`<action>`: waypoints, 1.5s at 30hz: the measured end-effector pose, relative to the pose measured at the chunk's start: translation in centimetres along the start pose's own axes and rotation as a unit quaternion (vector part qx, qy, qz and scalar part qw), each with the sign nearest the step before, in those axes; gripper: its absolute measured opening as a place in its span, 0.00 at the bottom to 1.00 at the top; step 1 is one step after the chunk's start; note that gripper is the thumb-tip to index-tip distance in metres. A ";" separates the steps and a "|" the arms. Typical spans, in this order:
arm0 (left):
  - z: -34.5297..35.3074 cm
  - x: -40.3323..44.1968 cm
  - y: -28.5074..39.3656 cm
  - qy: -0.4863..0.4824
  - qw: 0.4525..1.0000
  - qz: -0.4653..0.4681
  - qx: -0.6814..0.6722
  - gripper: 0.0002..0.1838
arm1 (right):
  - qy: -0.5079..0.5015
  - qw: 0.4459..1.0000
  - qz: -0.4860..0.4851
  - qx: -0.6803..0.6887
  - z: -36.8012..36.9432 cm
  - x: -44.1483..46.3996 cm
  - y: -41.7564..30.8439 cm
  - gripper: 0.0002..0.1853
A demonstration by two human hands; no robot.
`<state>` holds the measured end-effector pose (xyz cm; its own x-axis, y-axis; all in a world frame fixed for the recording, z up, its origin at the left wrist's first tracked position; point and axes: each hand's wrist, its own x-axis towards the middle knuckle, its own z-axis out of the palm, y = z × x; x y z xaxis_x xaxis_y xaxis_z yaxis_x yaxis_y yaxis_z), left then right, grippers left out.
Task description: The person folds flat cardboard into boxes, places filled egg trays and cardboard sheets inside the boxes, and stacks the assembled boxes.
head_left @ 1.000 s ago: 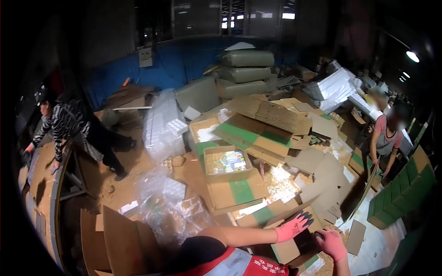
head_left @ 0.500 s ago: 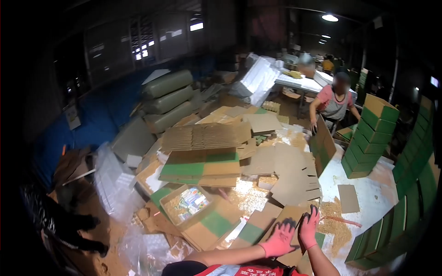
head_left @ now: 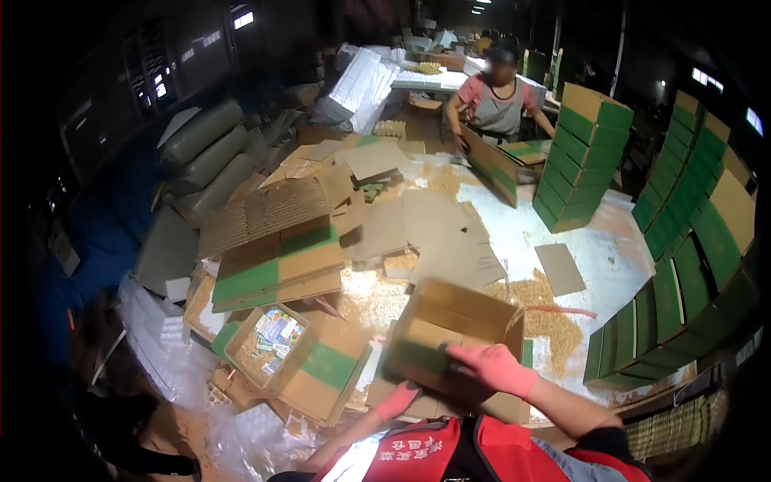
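Observation:
In front of me, an open cardboard box [head_left: 475, 305] stands tilted on the table, brown inside with green on its near side. My right hand [head_left: 496, 368], in a pink glove with dark fingertips, lies against the near side of the box, fingers stretched out to the left and slightly blurred. My left hand [head_left: 397, 399], gloved the same way, is low at the box's near left corner. Its fingers are largely hidden, so I cannot tell their grip. Left of it sits a shallow box [head_left: 233, 349] holding small printed cards [head_left: 279, 331].
Flattened green-and-brown cartons [head_left: 277, 263] are piled at left centre. Grey cardboard sheets [head_left: 438, 237] lie beyond the open box. Stacked green boxes [head_left: 580, 161] rise on the right, with more along the edge [head_left: 642, 321]. A co-worker [head_left: 498, 100] handles a carton [head_left: 488, 165] across the table.
The flat cardboard under my hands now stands as an open box. My hands have moved apart, the left lower and leftward, the right to the box's near side. The view has swung right.

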<state>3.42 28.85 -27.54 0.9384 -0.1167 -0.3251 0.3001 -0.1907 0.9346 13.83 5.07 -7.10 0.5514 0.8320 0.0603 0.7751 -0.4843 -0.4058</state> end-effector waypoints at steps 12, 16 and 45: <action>-3.9 1.3 11.1 0.177 0.978 -0.035 0.102 0.25 | -0.028 0.969 -0.201 0.137 -0.8 6.8 6.8 0.22; -2.7 1.0 10.4 0.219 0.960 -0.080 0.155 0.31 | -0.089 0.971 -0.050 0.214 0.1 19.7 11.4 0.19; -4.7 2.9 11.2 0.210 0.963 -0.130 0.109 0.29 | 0.248 0.662 0.315 0.633 7.9 31.5 26.6 0.32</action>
<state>10.32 30.92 -17.32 0.8361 0.3594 -0.4144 0.5348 -0.3662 0.7615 49.36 20.57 -23.22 0.9197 0.2288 -0.3191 -0.3627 0.1832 -0.9137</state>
